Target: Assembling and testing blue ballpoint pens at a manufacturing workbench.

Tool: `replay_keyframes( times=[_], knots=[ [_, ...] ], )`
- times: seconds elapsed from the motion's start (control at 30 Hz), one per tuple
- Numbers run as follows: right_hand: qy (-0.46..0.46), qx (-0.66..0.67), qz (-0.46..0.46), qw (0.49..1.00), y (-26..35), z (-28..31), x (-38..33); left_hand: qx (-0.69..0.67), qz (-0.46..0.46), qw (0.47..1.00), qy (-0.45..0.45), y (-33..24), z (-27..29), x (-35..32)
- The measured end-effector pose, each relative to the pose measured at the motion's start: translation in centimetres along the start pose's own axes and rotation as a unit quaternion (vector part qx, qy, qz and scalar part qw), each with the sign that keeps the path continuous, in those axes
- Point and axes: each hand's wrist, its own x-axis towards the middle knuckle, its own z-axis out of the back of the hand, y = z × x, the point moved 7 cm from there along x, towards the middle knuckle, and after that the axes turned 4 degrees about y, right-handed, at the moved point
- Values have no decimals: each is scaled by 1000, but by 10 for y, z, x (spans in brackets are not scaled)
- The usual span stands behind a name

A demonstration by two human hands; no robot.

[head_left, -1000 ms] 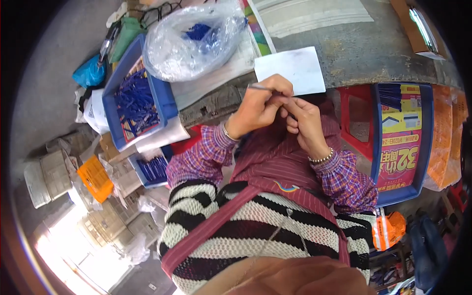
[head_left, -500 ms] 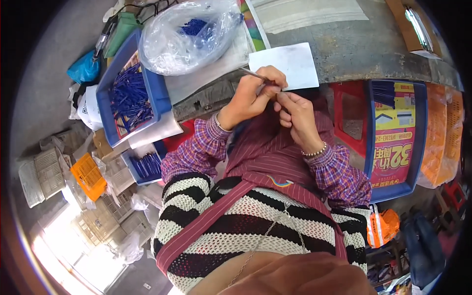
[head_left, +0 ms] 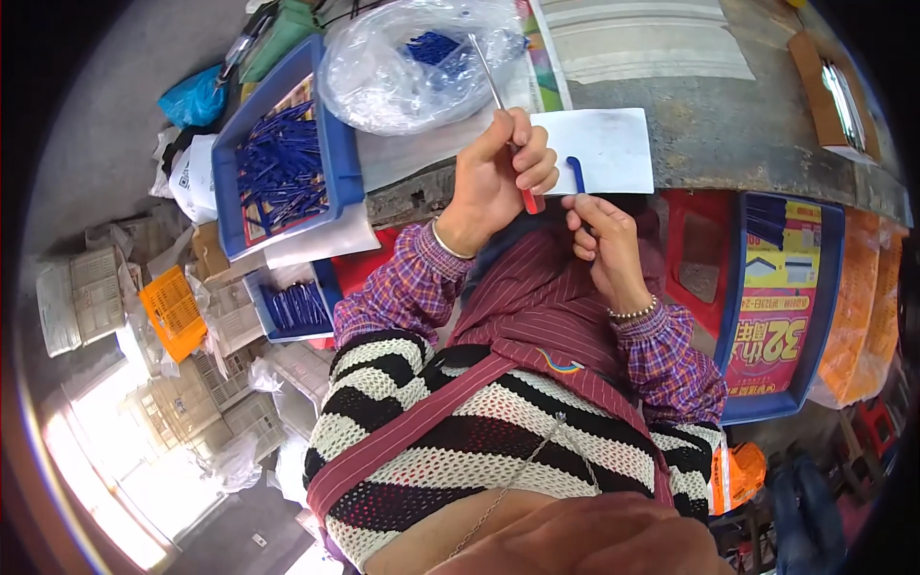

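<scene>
My left hand [head_left: 506, 174] is closed around a slim tool [head_left: 491, 75] with a long metal shaft and a red handle end. The shaft points up and away over the clear plastic bag [head_left: 369, 91], while the red end sticks out below my fingers. In my right hand [head_left: 607, 235], thumb and forefinger pinch a small dark blue plastic piece [head_left: 576, 173] by its lower end. Its curved, hooked top stands against a white sheet [head_left: 623, 153] at the table's near edge. More blue pieces [head_left: 433, 48] are inside the bag.
At left, a blue tray [head_left: 335, 134] holds many blue pieces [head_left: 281, 163], with a smaller tray [head_left: 290, 305] below. At right stands another blue tray [head_left: 815, 331], lined with printed paper, beside orange crates [head_left: 853, 326]. An open cardboard box [head_left: 836, 101] sits on the table [head_left: 714, 120].
My hands, together before, have moved apart. The tool has swung to point more upward, showing its red end, and the blue piece now shows in my right hand. The whole view has shifted slightly.
</scene>
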Motion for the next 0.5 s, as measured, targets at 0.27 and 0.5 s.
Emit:
replay_keyframes(
  times=[0.27,0.5],
  knots=[
    [12,-24,19,999,4,-5,-7,-49,14,998,34,-1,-3,-6],
    [46,-98,67,992,31,-15,-32,77,112,989,64,9,-7,-14]
  ],
)
